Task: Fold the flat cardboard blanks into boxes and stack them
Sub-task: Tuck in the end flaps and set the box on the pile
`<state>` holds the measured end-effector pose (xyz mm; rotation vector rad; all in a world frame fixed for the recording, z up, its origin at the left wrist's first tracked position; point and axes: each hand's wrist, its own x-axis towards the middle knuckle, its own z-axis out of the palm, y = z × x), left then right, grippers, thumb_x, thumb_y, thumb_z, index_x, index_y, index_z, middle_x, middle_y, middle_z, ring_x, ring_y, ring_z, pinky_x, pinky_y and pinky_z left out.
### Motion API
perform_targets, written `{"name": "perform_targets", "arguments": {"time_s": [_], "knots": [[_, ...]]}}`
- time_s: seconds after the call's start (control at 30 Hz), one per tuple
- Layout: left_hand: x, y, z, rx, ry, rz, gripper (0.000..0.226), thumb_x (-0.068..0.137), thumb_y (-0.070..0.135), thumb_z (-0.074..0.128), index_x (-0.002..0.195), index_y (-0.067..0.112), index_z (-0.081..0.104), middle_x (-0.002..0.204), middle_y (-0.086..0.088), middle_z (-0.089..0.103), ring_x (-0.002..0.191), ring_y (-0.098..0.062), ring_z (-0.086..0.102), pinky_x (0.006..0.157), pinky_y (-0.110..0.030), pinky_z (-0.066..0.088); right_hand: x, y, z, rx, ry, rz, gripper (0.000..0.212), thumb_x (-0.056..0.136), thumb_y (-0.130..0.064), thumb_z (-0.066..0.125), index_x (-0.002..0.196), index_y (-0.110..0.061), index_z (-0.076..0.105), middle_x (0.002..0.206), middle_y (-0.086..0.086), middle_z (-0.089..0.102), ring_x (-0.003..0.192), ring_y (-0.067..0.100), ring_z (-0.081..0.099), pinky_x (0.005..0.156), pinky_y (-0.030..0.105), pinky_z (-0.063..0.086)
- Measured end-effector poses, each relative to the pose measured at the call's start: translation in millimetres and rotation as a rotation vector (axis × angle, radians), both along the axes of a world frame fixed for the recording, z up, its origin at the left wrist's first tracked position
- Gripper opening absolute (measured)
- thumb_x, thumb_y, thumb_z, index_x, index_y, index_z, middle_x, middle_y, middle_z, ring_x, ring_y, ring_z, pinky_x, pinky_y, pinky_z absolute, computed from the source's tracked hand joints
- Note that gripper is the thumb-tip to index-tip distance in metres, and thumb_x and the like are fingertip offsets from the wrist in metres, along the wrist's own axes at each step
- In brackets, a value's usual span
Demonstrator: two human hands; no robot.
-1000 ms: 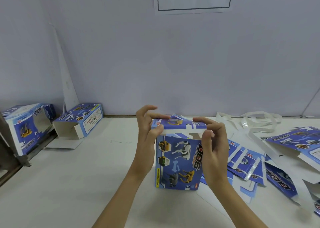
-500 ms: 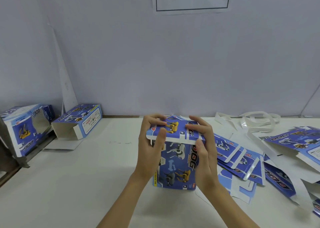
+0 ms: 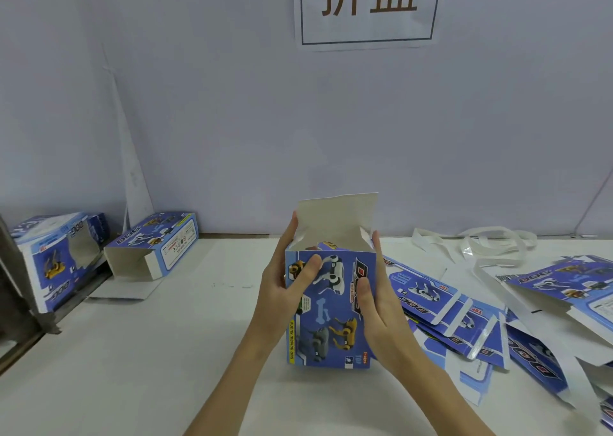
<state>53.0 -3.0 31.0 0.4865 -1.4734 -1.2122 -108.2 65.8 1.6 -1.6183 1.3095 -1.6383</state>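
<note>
Head camera shows both hands on the blue box, upright near the tabletop's front middle with its top flap up: left hand grips the left side, thumb across the front; right hand clasps the right side. Flat blanks sprawl toward the right edge; folded boxes sit at the back-left corner.

A box stands upright near the table's front edge. Flat blanks lie overlapping toward the right edge. Two folded boxes lie at the back-left corner.
</note>
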Motion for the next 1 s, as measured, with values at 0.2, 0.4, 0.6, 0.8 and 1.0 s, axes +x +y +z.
{"name": "perform_targets", "arguments": {"time_s": [0.2, 0.4, 0.6, 0.8, 1.0], "knots": [[1.0, -0.8, -0.5, 0.025, 0.015, 0.070, 0.068, 0.083, 0.061, 0.078, 0.143, 0.061, 0.047, 0.152, -0.003, 0.057, 0.127, -0.027, 0.066, 0.091, -0.043, 0.063, 3.1, -2.9, -3.3, -0.027, 0.078, -0.080, 0.074, 0.095, -0.077, 0.040, 0.158, -0.064, 0.003, 0.141, -0.008, 0.059, 0.125, 0.019, 0.065, 0.096, 0.051, 0.060], [4.0, -3.1, 2.8, 0.057, 0.015, 0.051, 0.079, 0.076, 0.068, 0.081, 0.146, 0.060, 0.044, 0.147, 0.000, 0.061, 0.122, -0.024, 0.070, 0.085, -0.036, 0.064, -5.8, -0.4, 8.7, -0.019, 0.076, -0.037, 0.080, 0.090, -0.080, 0.053, 0.159, -0.060, 0.017, 0.135, -0.019, 0.065, 0.115, 0.014, 0.072, 0.076, 0.032, 0.066], [1.9, -4.5, 3.7, 0.028, 0.027, 0.048, 0.074, 0.083, 0.061, 0.079, 0.148, 0.055, 0.044, 0.144, 0.013, 0.061, 0.121, -0.025, 0.070, 0.089, -0.039, 0.063, -7.9, 4.9, 19.4, 0.023, 0.041, 0.041, 0.071, 0.088, -0.078, 0.058, 0.150, -0.054, 0.034, 0.125, -0.008, 0.070, 0.109, 0.026, 0.074, 0.077, 0.054, 0.066], [16.3, -22.1, 12.7, 0.248, 0.303, 0.182, 0.064, 0.076, 0.069, 0.079, 0.134, 0.047, 0.064, 0.125, 0.011, 0.075, 0.114, -0.012, 0.073, 0.078, -0.030, 0.063, -12.2, 5.2, 19.5, 0.281, -0.034, 0.187, 0.089, 0.080, -0.076, 0.070, 0.155, -0.059, 0.025, 0.137, -0.009, 0.065, 0.127, 0.018, 0.065, 0.105, 0.052, 0.055], [22.1, -29.1, 5.1, 0.405, 0.002, 0.163, 0.098, 0.072, 0.086, 0.068, 0.154, 0.049, 0.028, 0.132, 0.013, 0.068, 0.112, -0.010, 0.070, 0.090, -0.041, 0.057, -7.4, -2.6, 12.8, 0.238, -0.306, 0.102, 0.064, 0.082, -0.051, 0.076, 0.140, -0.036, 0.053, 0.128, 0.002, 0.072, 0.107, 0.022, 0.076, 0.076, 0.032, 0.065]]}}
